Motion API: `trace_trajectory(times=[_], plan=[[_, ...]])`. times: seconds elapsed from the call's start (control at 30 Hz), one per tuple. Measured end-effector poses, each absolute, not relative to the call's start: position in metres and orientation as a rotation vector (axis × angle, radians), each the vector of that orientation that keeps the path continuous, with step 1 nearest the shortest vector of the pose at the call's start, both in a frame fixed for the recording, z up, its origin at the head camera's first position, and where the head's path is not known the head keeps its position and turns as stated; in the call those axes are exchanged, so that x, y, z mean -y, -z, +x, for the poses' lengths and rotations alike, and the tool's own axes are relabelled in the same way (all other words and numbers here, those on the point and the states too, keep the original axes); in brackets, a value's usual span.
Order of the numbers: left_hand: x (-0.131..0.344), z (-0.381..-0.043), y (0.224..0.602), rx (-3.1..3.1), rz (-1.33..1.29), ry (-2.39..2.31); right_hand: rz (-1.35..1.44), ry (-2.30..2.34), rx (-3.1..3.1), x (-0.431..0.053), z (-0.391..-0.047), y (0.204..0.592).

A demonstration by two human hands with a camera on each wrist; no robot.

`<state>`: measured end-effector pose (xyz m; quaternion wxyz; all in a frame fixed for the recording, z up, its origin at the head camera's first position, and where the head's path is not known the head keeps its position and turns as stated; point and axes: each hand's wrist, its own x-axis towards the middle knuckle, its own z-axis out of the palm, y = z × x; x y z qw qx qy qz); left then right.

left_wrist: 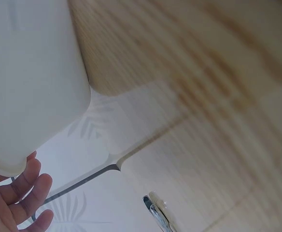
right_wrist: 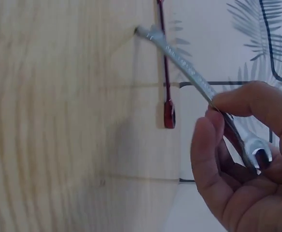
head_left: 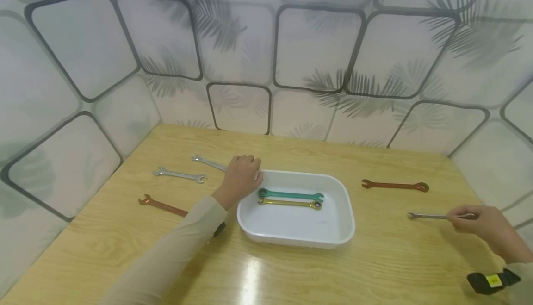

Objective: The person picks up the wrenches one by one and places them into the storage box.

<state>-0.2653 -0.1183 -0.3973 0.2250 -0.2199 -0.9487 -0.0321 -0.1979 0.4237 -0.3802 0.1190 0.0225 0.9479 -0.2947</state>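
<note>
At the back left corner of a white plastic bin (head_left: 296,236), my left hand (head_left: 240,180) grips the rim. The left wrist view shows the fingers (left_wrist: 27,183) of that hand curled at the outside of the bin's corner. Inside the bin lie a green wrench (head_left: 291,195) and a gold wrench (head_left: 289,203), side by side. Off to the right, my right hand (head_left: 485,224) pinches a silver open-end wrench (right_wrist: 191,72) between thumb and fingers, near one end. Its far end slants down toward the table.
A red wrench (head_left: 393,185) lies right of the bin on the wooden table (head_left: 200,277). Left of the bin are two silver wrenches, one nearer (head_left: 180,175) and one farther back (head_left: 209,162), plus an orange-red wrench (head_left: 166,207) partly behind the left forearm. Patterned walls (head_left: 320,50) enclose the table.
</note>
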Motion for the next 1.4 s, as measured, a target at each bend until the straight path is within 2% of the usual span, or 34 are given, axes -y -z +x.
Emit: trace_trajectory(times=[0.3, 0.8, 1.4], plan=[[0.119, -0.267, 0.396, 2.600, -0.619, 0.111, -0.140, 0.679, -2.771, -0.426, -0.197, 0.397], [0.118, -0.265, 0.396, 2.604, -0.615, 0.112, -0.291, 0.427, -2.869, -0.419, -0.202, 0.406], [0.118, -0.264, 0.395, 2.617, -0.617, 0.100, -0.338, 0.228, -3.012, -0.405, -0.195, 0.407]])
